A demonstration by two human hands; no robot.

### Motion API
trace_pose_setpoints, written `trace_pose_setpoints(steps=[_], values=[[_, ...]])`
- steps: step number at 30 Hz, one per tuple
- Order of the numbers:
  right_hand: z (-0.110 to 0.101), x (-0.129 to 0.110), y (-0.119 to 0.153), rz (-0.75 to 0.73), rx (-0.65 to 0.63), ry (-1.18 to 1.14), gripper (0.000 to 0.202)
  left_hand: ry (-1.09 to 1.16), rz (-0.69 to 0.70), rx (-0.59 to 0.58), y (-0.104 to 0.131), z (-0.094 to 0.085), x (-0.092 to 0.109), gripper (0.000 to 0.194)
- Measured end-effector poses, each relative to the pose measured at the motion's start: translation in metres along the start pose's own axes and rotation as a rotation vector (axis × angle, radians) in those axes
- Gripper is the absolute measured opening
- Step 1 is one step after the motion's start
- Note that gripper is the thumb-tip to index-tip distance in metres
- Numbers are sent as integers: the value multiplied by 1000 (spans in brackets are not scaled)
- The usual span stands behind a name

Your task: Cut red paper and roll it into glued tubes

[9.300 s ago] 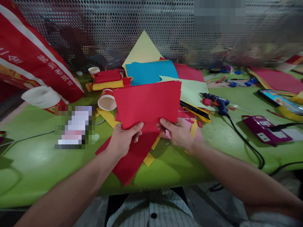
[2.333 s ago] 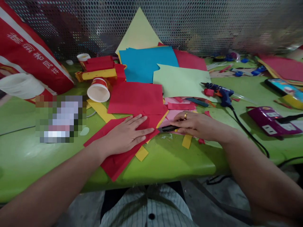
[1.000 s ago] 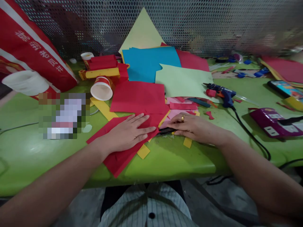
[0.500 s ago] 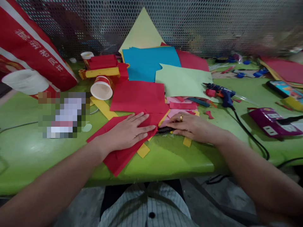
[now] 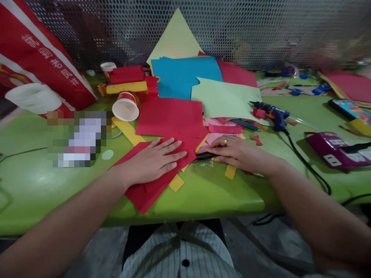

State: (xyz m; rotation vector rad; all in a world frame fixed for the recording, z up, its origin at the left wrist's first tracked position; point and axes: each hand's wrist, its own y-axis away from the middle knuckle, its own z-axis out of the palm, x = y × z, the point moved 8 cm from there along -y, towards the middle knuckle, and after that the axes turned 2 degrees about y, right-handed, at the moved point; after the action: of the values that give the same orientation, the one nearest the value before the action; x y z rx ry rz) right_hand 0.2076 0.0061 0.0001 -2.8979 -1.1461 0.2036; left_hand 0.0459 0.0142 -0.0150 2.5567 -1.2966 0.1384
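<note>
My left hand [image 5: 158,160] lies flat with spread fingers on a red paper sheet [image 5: 145,197] near the table's front edge. To its right, my right hand [image 5: 234,152], with a ring on one finger, pinches a dark, narrow object [image 5: 205,155] whose tip is beside the sheet's right corner. Whether the tip touches the paper is unclear. Another red sheet [image 5: 169,117] lies just behind my left hand. Yellow strips [image 5: 176,183] stick out from under the front sheet. Pink paper scraps [image 5: 224,129] lie behind my right hand.
Blue paper [image 5: 182,77] and pale green paper [image 5: 226,98] lie at the back. A glue gun [image 5: 275,114] and purple power socket [image 5: 333,150] with cables are on the right. A paper cup [image 5: 126,107] and red bag [image 5: 49,50] stand left.
My left hand has shifted slightly left on the red sheet, away from the dark object. More of the dark object shows in front of my right fingers. The whole view has moved slightly.
</note>
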Motion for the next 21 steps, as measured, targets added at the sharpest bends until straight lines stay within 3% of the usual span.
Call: trace_pose_setpoints(steps=[21], values=[[-4, -13, -5, -26, -20, -64, 34, -15, -12, 25, -1, 1, 2, 46]])
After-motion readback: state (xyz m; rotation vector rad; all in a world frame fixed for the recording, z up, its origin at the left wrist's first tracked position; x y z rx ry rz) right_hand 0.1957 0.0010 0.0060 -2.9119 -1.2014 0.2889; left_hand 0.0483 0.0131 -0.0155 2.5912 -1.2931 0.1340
